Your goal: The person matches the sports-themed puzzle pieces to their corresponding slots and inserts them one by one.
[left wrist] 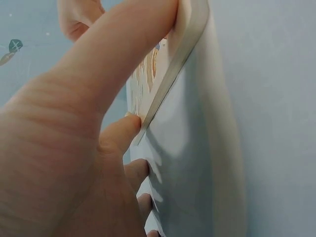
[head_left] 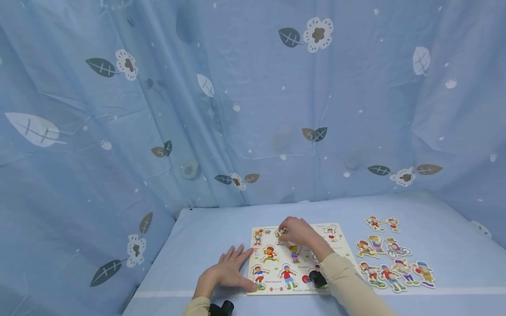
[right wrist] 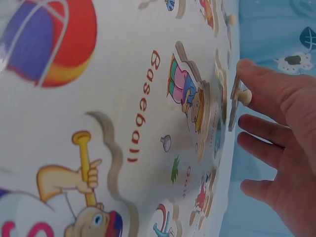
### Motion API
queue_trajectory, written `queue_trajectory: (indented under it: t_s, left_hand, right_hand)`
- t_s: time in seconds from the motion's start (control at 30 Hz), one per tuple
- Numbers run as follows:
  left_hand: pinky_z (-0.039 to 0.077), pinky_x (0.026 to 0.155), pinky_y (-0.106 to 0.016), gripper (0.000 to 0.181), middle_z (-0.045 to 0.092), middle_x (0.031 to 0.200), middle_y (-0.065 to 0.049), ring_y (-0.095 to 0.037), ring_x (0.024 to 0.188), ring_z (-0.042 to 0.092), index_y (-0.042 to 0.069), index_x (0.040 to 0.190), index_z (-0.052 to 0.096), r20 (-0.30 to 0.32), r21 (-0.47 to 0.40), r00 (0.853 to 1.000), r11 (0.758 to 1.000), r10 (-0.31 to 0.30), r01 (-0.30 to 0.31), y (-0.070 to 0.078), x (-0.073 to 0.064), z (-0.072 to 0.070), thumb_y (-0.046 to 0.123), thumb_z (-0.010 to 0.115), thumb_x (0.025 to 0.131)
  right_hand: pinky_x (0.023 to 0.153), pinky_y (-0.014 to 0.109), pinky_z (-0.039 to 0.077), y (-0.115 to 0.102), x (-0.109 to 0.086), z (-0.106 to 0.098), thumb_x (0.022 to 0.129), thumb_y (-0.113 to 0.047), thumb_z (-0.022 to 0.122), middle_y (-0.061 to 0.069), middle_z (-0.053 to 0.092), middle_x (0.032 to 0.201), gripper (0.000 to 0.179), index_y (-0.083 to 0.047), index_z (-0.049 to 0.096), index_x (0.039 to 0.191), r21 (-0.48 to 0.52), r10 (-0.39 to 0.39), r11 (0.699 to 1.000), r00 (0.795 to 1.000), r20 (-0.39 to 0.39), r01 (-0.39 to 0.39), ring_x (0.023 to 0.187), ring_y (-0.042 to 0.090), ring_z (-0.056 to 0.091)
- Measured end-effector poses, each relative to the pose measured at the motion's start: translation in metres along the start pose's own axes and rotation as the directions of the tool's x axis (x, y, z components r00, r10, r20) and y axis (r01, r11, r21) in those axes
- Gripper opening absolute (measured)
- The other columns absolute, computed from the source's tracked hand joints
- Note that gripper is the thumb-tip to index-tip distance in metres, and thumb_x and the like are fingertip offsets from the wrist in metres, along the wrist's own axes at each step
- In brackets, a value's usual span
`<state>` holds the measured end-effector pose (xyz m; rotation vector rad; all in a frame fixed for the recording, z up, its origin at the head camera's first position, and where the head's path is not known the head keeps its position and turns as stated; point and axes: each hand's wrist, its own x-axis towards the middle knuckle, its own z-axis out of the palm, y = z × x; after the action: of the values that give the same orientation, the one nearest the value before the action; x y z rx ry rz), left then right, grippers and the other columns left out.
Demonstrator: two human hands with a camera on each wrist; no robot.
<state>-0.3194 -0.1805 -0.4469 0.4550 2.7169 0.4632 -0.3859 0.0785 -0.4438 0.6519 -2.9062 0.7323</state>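
Observation:
A white wooden puzzle board [head_left: 282, 253] with printed sports figures and words lies flat before me. My left hand [head_left: 227, 272] is at its left side, fingers spread; in the left wrist view the thumb and the index fingertip [left wrist: 132, 126] touch the board's edge. Near the board's top row, my right hand [head_left: 299, 233] pinches a small knobbed puzzle piece [right wrist: 235, 101] by its wooden knob [right wrist: 244, 97]. The piece stands over a recess in the far part of the board, its picture mostly hidden. Whether it touches the board I cannot tell.
Several loose figure pieces [head_left: 403, 270] lie in uneven rows to the right of the board. A blue patterned cloth [head_left: 261, 109] hangs behind the pale blue table surface [head_left: 189, 245]. Black wrist cameras [head_left: 317, 279] sit on both wrists.

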Motion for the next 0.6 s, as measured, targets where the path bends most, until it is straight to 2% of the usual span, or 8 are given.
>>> queue_trajectory:
  t_s: [0.23,0.3,0.4,0.47,0.6]
  left_hand:
    - [0.014,0.119,-0.063,0.105,0.023,0.163,-0.013,-0.042,0.15,0.014,0.024,0.156,0.032,0.008,0.018,1.0,1.0,-0.007,0.006,0.0014,0.002,0.0013,0.065,0.077,0.071]
    - [0.014,0.119,-0.063,0.106,0.023,0.163,-0.013,-0.042,0.15,0.014,0.024,0.156,0.032,0.01,0.013,1.0,1.0,-0.012,0.011,0.0018,0.0021,0.001,0.066,0.077,0.07]
    - [0.014,0.12,-0.063,0.109,0.023,0.163,-0.013,-0.042,0.15,0.013,0.024,0.156,0.031,0.003,0.012,1.0,1.0,-0.01,0.01,-0.0001,0.0034,0.0018,0.07,0.076,0.067]
    - [0.013,0.12,-0.063,0.111,0.021,0.163,-0.013,-0.042,0.15,0.012,0.024,0.156,0.03,0.005,0.012,1.0,1.0,-0.008,0.008,-0.0015,0.0037,0.0017,0.072,0.075,0.067]
    - [0.012,0.12,-0.063,0.11,0.021,0.163,-0.014,-0.043,0.15,0.012,0.025,0.156,0.031,0.003,0.002,1.0,1.0,-0.009,0.009,-0.0032,0.0031,0.0018,0.07,0.076,0.067]
  right_hand:
    - [0.11,0.061,0.034,-0.0008,0.0008,0.0049,0.085,-0.024,0.078,0.005,0.068,0.106,0.027,-0.008,0.075,0.106,-0.027,0.04,0.999,0.999,0.01,-0.039,0.107,0.031,0.063]
    - [0.104,0.056,0.042,-0.0015,0.0009,0.0061,0.085,-0.023,0.078,0.004,0.066,0.103,0.025,-0.008,0.075,0.105,-0.029,0.042,0.999,0.999,0.01,-0.042,0.1,0.028,0.063]
    - [0.088,0.047,0.053,-0.0048,0.0016,0.0068,0.085,-0.021,0.078,0.002,0.063,0.097,0.021,-0.009,0.076,0.102,-0.052,0.039,0.998,0.999,0.005,-0.038,0.089,0.022,0.061]
    - [0.079,0.043,0.054,-0.0073,0.002,0.0066,0.085,-0.02,0.077,0.001,0.061,0.095,0.019,-0.009,0.075,0.101,-0.065,0.035,0.997,0.999,0.002,-0.035,0.086,0.02,0.059]
    - [0.077,0.043,0.054,-0.0099,0.0031,0.0095,0.085,-0.019,0.077,0.001,0.059,0.094,0.019,-0.009,0.075,0.101,-0.081,0.027,0.996,1.0,-0.011,-0.028,0.086,0.021,0.058]
